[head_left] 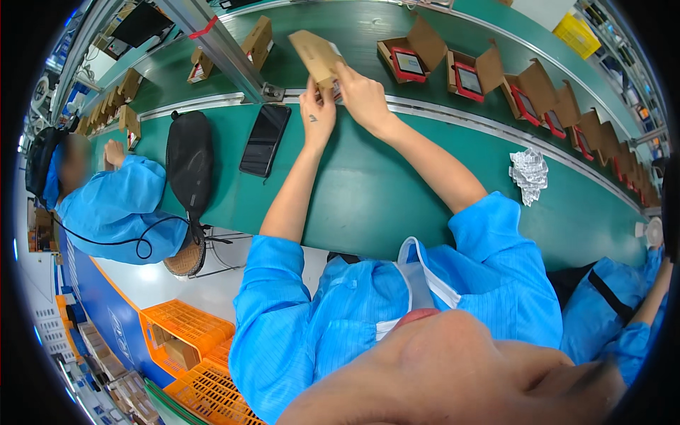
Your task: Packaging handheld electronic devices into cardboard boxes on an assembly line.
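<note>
A small brown cardboard box [312, 53] is held tilted over the green conveyor belt, its lid panel pointing up and away from me. My left hand [316, 119] is closed on the box's near end, with the fingertips partly hidden. From the right side my right hand [363, 100] grips the same end, its fingers bent over the edge. Something pale and red shows between the hands at the near end, too small to make out. On the belt to the right stand several open cardboard boxes, the closest holding a red-framed device with a screen [409, 64].
A black smartphone [265, 140] and a dark pouch [190, 159] lie on the green bench, left of my arms. Crumpled clear plastic [529, 174] lies right. A metal post [223, 46] rises near the belt. Co-workers sit on both sides; orange crates [188, 326] stand lower left.
</note>
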`<action>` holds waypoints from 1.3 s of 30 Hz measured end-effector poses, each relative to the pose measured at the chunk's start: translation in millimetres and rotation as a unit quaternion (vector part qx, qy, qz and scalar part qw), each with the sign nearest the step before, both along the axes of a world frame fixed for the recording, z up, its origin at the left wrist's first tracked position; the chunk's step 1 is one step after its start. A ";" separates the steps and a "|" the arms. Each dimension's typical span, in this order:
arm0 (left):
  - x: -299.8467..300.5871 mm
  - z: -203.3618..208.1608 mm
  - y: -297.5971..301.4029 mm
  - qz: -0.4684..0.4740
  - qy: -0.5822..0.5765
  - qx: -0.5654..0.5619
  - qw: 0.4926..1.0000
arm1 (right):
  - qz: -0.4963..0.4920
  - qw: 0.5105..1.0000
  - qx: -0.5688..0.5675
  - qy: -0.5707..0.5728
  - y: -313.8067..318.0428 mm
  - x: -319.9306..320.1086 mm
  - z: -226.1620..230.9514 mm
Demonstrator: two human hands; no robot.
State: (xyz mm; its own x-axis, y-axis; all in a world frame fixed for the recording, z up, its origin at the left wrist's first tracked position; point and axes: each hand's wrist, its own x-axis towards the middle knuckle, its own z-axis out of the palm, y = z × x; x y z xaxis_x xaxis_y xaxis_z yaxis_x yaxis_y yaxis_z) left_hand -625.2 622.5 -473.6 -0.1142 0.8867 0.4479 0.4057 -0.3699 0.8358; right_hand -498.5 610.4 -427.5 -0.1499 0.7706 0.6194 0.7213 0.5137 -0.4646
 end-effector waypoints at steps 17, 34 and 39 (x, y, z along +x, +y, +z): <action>-30.9 -9.2 11.0 -0.171 -0.482 -0.172 0.842 | -0.044 0.994 -0.048 0.091 26.5 21.7 -11.6; -17.6 21.3 -4.8 -0.274 -0.581 -0.165 0.748 | 0.003 0.966 -0.159 0.205 7.1 51.4 -30.7; -15.6 22.3 -8.1 -0.235 -0.589 -0.209 0.744 | 0.078 0.967 -0.054 0.237 -24.9 39.8 -17.4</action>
State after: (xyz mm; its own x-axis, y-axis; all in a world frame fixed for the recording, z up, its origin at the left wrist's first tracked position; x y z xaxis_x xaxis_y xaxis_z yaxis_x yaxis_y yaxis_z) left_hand -640.8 614.3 -451.3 0.1576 0.9866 -0.0427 -0.7928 0.1522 0.5902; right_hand -458.7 585.4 -444.9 0.0106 0.8250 0.5651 0.3321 0.5301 -0.7802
